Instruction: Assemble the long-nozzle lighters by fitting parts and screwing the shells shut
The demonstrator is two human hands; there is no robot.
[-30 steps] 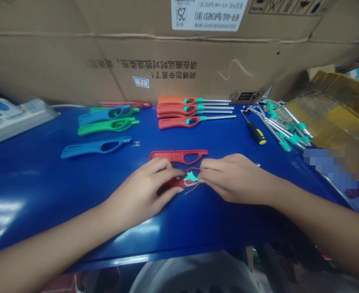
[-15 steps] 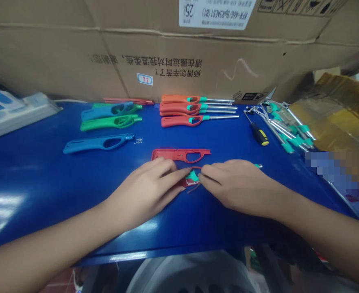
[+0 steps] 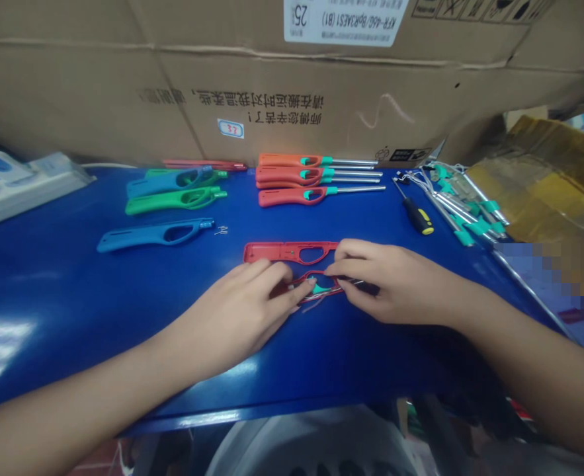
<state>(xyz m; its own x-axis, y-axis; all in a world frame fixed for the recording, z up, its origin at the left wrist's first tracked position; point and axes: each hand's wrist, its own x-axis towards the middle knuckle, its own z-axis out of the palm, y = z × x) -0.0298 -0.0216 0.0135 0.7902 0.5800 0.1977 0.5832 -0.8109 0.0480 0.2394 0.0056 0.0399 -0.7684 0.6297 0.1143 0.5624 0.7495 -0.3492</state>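
A red handle half with a green trigger piece [image 3: 321, 287] and thin wires lies low in the middle of the blue table. My left hand [image 3: 256, 304] is closed on its left end, thumb and forefinger at the green piece. On its right part my right hand [image 3: 385, 281] pinches the red frame, near a thin metal rod. Just behind, a second red handle half [image 3: 266, 252] lies flat, its right tip partly behind my right fingers.
Several orange-red lighters [image 3: 292, 196] lie at the back; blue and green handles [image 3: 155, 235] are at the left. A screwdriver [image 3: 418, 215] and metal rods with green parts [image 3: 480, 226] lie right, beside a taped box [image 3: 544, 192]. A cardboard box [image 3: 123, 92] stands behind.
My right hand has shifted slightly right and up along the red half, uncovering more of the green piece. The left thumb has moved onto the green piece. The view has shifted slightly.
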